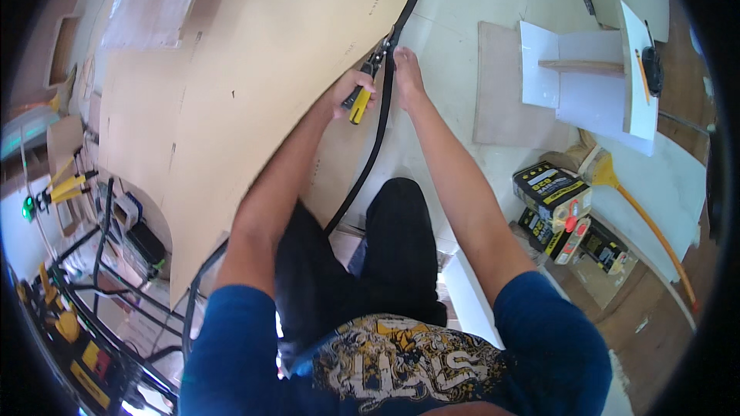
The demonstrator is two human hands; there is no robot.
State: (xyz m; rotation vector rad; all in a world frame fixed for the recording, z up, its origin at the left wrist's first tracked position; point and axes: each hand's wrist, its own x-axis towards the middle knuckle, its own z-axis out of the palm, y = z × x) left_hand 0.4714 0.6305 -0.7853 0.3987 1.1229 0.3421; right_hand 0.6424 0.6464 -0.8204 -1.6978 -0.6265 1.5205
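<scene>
My left hand (pixel 351 92) is closed round the handles of pliers (pixel 361 100), one handle yellow and one black. Their metal jaws reach up to a black flexible strip (pixel 381 135), where it meets the curved edge of a large tan board (pixel 270 62). Just right of the jaws, my right hand (pixel 408 73) is at the strip, fingers drawn together against it; its grip is partly hidden. Above the hands the strip follows the board's edge. Below them it hangs away from the board, curving down toward my legs.
Boxes (pixel 551 192) are stacked at right, by a brush with an orange handle (pixel 647 219). Behind them a white panel assembly (pixel 590 69) stands on a flat sheet (pixel 505 85). To my left is a black metal frame (pixel 100 262). Another board (pixel 158 0) lies on the tan one.
</scene>
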